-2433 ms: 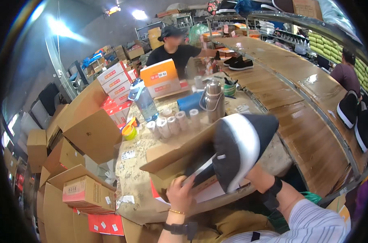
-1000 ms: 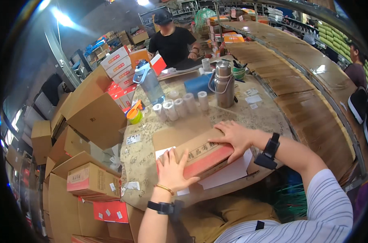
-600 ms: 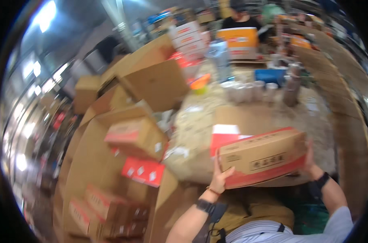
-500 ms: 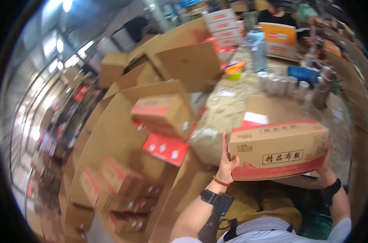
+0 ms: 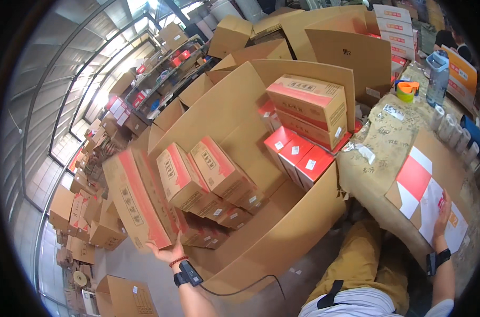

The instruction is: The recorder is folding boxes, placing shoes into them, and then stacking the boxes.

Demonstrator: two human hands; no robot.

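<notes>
My left hand (image 5: 162, 248) grips the lower end of a tan shoe box with a red stripe (image 5: 134, 198), holding it on end at the near left wall of a big open cardboard carton (image 5: 282, 238). Several matching boxes (image 5: 208, 174) lean inside the carton, and more are stacked at its far side (image 5: 308, 103). My right hand (image 5: 442, 214) rests flat on a red and white flattened box sheet (image 5: 425, 195) on the worktable (image 5: 388, 137).
Rolls of tape (image 5: 451, 127), an orange tape dispenser (image 5: 406, 91) and a plastic bottle (image 5: 438, 71) stand on the table's far part. Empty cartons (image 5: 234, 34) pile behind and to the left. Another person (image 5: 454, 39) sits at the far right.
I turned left from the table. The box went from both hands to my left hand alone and swung over to the big carton; my right hand went back to the sheet on the table.
</notes>
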